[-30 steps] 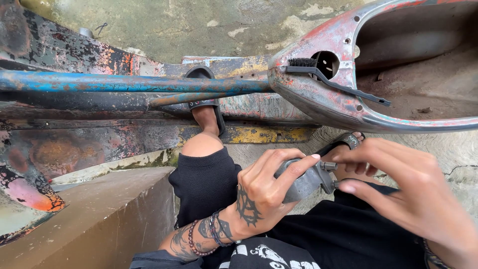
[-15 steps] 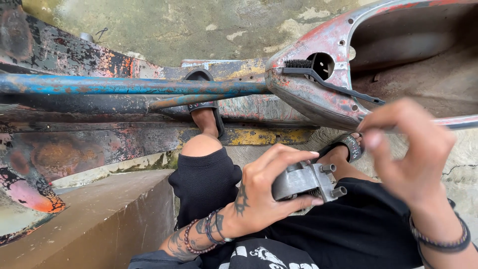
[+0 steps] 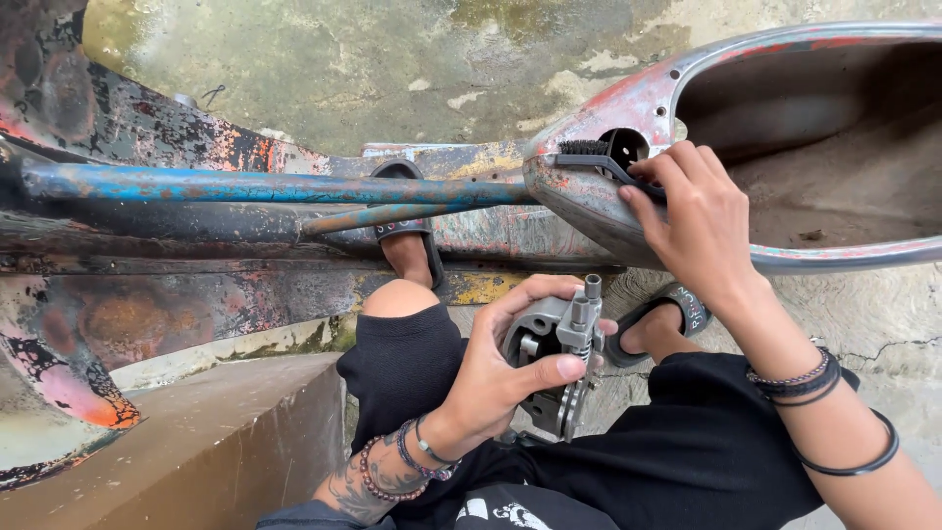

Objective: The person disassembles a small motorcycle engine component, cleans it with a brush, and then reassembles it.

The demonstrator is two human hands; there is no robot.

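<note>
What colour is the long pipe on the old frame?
The long pipe is blue with rusty orange patches; the head view shows it best.

I see a grey cast-metal part [image 3: 555,344], matt – a black plastic brush [image 3: 599,160] just above it, on rusty, paint-flaked steel frame [image 3: 589,201]; concrete floor [image 3: 392,69] behind, rough.

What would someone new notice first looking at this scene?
Probably the rusty metal frame with peeling red and blue paint, stretching across the top of the view. At its edge the right hand grips a black brush. Lower down, in the middle, the left hand holds a grey metal part over the person's lap.
</note>
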